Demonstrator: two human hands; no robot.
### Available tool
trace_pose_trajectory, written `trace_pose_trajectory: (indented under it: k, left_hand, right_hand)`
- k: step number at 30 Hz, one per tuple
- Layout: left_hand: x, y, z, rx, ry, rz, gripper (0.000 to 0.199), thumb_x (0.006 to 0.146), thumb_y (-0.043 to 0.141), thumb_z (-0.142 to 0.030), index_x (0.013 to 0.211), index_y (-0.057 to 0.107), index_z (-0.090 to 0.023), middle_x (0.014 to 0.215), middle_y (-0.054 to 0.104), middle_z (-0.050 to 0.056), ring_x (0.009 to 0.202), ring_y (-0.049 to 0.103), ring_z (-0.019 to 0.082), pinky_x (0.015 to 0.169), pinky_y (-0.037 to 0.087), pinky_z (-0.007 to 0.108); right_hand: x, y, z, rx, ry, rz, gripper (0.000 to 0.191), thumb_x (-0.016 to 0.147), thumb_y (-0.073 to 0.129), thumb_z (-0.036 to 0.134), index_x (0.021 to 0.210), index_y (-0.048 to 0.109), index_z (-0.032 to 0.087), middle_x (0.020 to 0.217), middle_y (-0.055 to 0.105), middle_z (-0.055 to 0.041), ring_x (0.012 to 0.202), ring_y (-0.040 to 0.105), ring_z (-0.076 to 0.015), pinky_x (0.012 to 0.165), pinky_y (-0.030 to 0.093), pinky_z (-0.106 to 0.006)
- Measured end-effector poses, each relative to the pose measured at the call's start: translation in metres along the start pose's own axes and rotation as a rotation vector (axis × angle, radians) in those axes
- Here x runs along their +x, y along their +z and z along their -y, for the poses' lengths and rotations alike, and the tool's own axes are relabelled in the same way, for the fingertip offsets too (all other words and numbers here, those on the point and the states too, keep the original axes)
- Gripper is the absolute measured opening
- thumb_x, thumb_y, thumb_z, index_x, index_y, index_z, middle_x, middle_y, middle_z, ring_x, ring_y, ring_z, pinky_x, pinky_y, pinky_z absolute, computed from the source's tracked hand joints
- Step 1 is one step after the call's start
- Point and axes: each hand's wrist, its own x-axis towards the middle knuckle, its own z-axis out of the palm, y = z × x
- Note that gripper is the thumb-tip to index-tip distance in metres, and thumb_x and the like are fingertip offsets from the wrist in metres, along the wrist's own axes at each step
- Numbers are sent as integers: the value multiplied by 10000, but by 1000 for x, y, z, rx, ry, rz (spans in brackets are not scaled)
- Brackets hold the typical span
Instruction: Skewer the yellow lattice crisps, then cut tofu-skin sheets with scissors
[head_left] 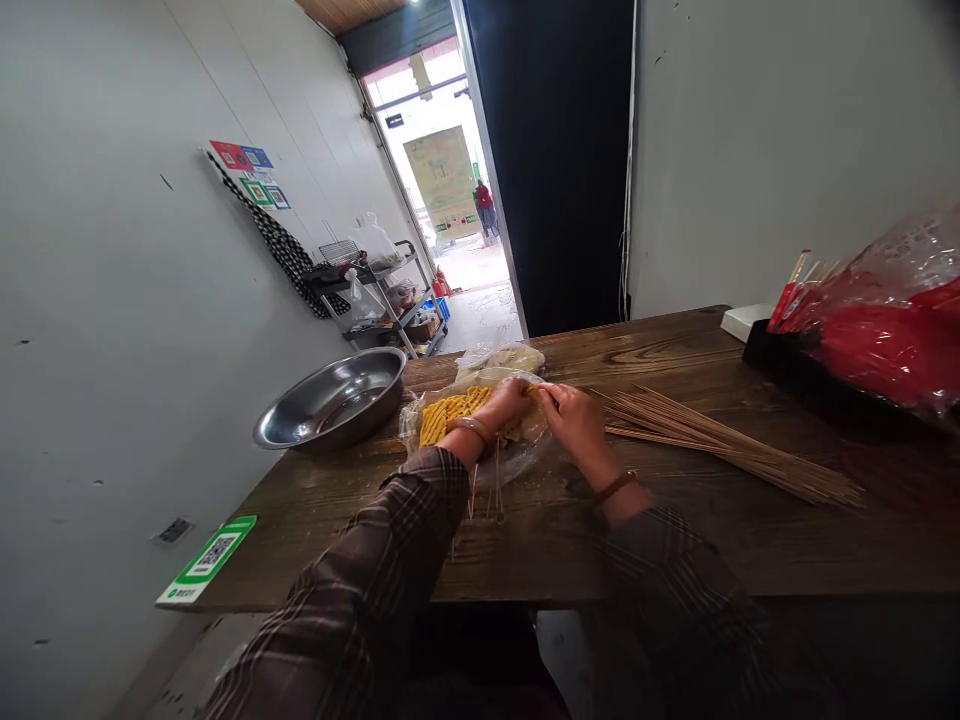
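Note:
My left hand (508,402) is closed with its fingertips on a small yellow ridged food piece (533,391), over a clear plastic bag (517,462). Close beside it, my right hand (576,418) pinches at the same piece from the right. Whether a skewer is in that grip cannot be made out. More yellow ridged food pieces (450,412) lie in rows on the bag, partly hidden by my left wrist. Thin sticks (491,492) stick out toward me below that wrist. A loose bundle of bamboo skewers (720,435) lies to the right of my right hand.
A steel basin (337,400) sits at the table's left edge. Another plastic bag with pale contents (510,358) is behind my hands. On the right are a black box (795,370) and a red plastic-wrapped bundle (892,335). A green QR card (210,560) lies at the near left corner.

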Motion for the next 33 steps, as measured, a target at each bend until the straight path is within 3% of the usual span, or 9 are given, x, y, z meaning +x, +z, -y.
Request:
trace_pose_trajectory:
  k: [2, 4, 10, 15, 18, 22, 27, 30, 33]
  left_hand:
    - [-5, -10, -2, -111, -7, 21, 107, 812, 636, -190, 742, 616, -111, 626, 544, -28, 617, 506, 95, 578, 434, 212]
    - [-13, -21, -3, -233, -5, 45, 71, 789, 594, -156, 728, 597, -121, 588, 516, -45, 563, 462, 73, 535, 381, 193]
    - [-43, -64, 0, -538, 3, 52, 95, 795, 586, -205, 845, 612, -128, 691, 607, -4, 554, 489, 63, 537, 371, 196]
    - [-67, -87, 0, -939, 11, 55, 164, 762, 683, -219, 899, 660, -130, 761, 661, 22, 645, 579, 90, 607, 439, 207]
    - [-81, -87, -3, -1057, 40, 54, 154, 794, 663, -196, 932, 678, -131, 815, 684, 34, 676, 595, 90, 676, 477, 227]
    - [-94, -76, -7, -1141, 48, 52, 193, 820, 650, -197, 1002, 680, -137, 894, 706, 48, 742, 623, 102, 761, 498, 252]
    - [-99, -55, -4, -1149, 24, 83, 362, 743, 764, -314, 1042, 661, -136, 870, 708, 43, 729, 624, 117, 715, 487, 250]
    - [-102, -45, 1, -1194, 59, 66, 435, 677, 825, -374, 1002, 670, -129, 852, 704, 29, 720, 619, 105, 711, 475, 238]
    - [-107, -40, 5, -1244, 70, 105, 468, 626, 865, -387, 972, 690, -126, 837, 706, 34, 711, 617, 99, 694, 457, 228]
  right_hand:
    - [0, -1, -1, 3, 8, 2, 347, 1018, 413, 291, 1179, 700, 181, 1146, 736, -101, 1038, 677, -206, 914, 468, -279]
    - [0, -3, -2, 12, 23, -3, 359, 1017, 405, 285, 1209, 687, 175, 1158, 729, -107, 1057, 667, -216, 936, 462, -293]
    - [0, -6, -3, 152, 70, -62, 358, 986, 426, 284, 1169, 710, 165, 1152, 729, -121, 1057, 661, -245, 942, 477, -341]
    - [1, -5, 1, 513, 88, -176, 360, 936, 508, 388, 1074, 740, 150, 1019, 756, -112, 934, 688, -228, 862, 521, -348]
    - [1, -5, 6, 780, 143, -110, 411, 887, 567, 479, 1084, 734, 158, 941, 762, -85, 827, 685, -197, 779, 543, -334]
    - [-1, -8, 16, 973, 203, 48, 485, 830, 613, 546, 1108, 725, 164, 932, 757, -63, 757, 659, -161, 713, 550, -309]
    - [-5, -1, 25, 1136, 282, 177, 476, 695, 750, 571, 942, 734, 163, 848, 745, -40, 731, 664, -178, 664, 556, -306]
    - [-10, 5, 23, 1157, 380, 158, 483, 630, 824, 520, 944, 717, 169, 857, 744, -34, 732, 676, -183, 682, 562, -319]
    - [-13, 8, 20, 1112, 482, 59, 490, 581, 850, 513, 909, 701, 181, 827, 734, -23, 685, 671, -176, 638, 564, -310]
